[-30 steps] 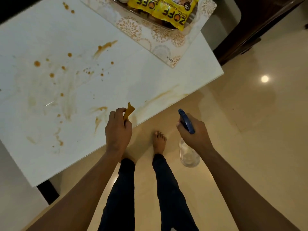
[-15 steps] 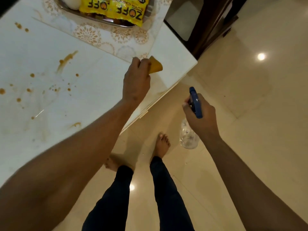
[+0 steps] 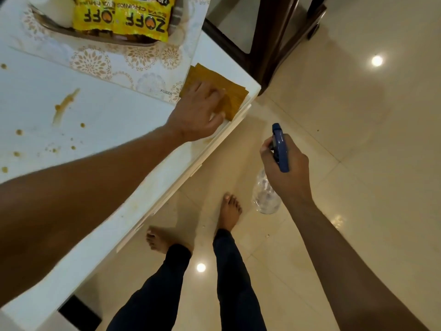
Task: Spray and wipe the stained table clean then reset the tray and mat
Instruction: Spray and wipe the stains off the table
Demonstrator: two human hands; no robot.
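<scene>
The left hand [image 3: 198, 111] presses the cloth [image 3: 222, 90] flat, fingers spread, at the worktop's [image 3: 114, 111] three-o'clock corner, beside the mat [image 3: 114, 65] and tray [image 3: 45, 26]. The right hand [image 3: 284, 173], fingers clamped on the spray bottle [image 3: 279, 149], parks it off the edge, probably to leave wiping room.
</scene>
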